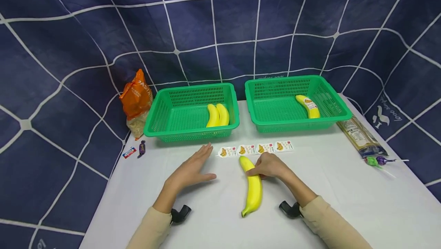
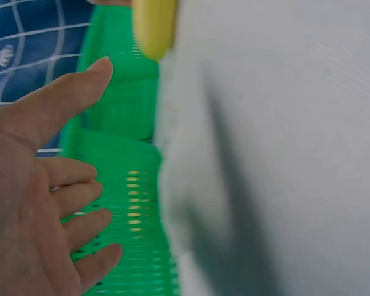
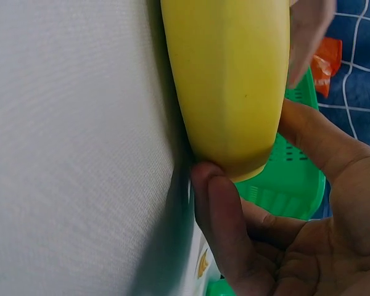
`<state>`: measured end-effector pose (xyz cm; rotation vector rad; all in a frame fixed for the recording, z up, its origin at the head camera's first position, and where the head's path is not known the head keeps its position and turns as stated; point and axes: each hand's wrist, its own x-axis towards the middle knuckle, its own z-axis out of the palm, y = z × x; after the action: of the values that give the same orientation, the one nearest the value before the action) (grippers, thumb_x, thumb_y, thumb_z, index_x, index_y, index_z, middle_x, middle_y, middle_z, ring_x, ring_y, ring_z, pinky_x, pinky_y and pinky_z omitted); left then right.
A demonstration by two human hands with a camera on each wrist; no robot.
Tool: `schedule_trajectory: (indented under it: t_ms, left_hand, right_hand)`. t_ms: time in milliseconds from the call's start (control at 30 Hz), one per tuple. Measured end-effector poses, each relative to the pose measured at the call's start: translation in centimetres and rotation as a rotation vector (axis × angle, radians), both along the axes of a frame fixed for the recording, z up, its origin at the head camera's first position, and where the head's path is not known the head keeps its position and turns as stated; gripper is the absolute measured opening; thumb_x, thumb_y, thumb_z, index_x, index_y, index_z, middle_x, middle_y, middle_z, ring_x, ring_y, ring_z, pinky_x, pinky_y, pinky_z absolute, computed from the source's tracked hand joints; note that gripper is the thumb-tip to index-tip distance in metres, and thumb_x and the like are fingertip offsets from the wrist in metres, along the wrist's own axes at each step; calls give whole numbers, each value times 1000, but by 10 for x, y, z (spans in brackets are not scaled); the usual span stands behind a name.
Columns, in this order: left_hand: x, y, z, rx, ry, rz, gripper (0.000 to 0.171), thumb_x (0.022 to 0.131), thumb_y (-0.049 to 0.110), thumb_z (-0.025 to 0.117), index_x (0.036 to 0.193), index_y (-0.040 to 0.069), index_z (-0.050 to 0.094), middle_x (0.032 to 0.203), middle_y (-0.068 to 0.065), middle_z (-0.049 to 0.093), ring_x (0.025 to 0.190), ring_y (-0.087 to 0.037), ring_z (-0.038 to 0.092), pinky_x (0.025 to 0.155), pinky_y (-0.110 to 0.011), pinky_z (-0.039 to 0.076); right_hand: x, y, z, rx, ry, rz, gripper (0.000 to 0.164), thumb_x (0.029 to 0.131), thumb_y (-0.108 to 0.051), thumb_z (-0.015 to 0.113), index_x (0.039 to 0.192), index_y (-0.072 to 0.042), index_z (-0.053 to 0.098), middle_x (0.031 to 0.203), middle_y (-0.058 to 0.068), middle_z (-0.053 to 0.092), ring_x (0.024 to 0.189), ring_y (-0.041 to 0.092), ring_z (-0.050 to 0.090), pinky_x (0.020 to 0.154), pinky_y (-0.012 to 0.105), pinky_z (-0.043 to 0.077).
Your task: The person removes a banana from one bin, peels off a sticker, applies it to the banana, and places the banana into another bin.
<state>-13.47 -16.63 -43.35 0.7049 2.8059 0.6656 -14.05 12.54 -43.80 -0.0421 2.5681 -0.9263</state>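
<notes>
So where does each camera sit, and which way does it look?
Head: worn on the head, looking forward and down at two green plastic baskets; left hand, right hand and beige sleeves show.
Left wrist: on that wrist, looking past that hand's fingers toward the baskets.
Right wrist: on that wrist, looking at that hand holding a curved yellow banana.
Shared: head and right wrist both show the banana and orange plastic bag.

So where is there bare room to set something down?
Bare: the white tabletop between the right hand and the lollipops; a smaller patch between the left hand and the wrapped candies; the left half of the left green basket. Crowded: the middle, where the right hand holds the banana close to the banana stickers.
</notes>
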Motion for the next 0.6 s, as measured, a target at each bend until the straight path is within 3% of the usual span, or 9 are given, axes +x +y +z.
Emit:
schedule_trajectory:
  t_ms: [233, 400, 600]
  left_hand:
    - [-13, 7, -24, -85, -84, 31, 93, 85, 49, 70, 152, 1, 27, 163, -11, 18, 152, -27, 17, 123, -45, 20]
    - [-15, 8, -29, -98, -155, 38, 88, 87, 46, 69, 151, -1, 30, 163, -14, 18, 152, -28, 17, 123, -46, 20]
    - [-20, 10, -31, -115, -159, 39, 90, 87, 48, 69, 151, -1, 29, 163, -14, 17, 151, -30, 17, 122, -46, 21]
  right_hand:
    - [1, -2, -3, -3, -22, -3, 35, 69, -39, 86, 57, -11, 69, 52, 1, 60, 49, 13, 52, 46, 20, 36]
    - [2, -3, -3, 6, -22, -2, 36, 69, -39, 86, 56, -11, 68, 51, 1, 59, 49, 12, 51, 46, 20, 36]
    - [0, 0, 1, 24, -21, 10, 36, 70, -40, 85, 57, -11, 68, 51, 1, 59, 49, 12, 50, 46, 20, 36]
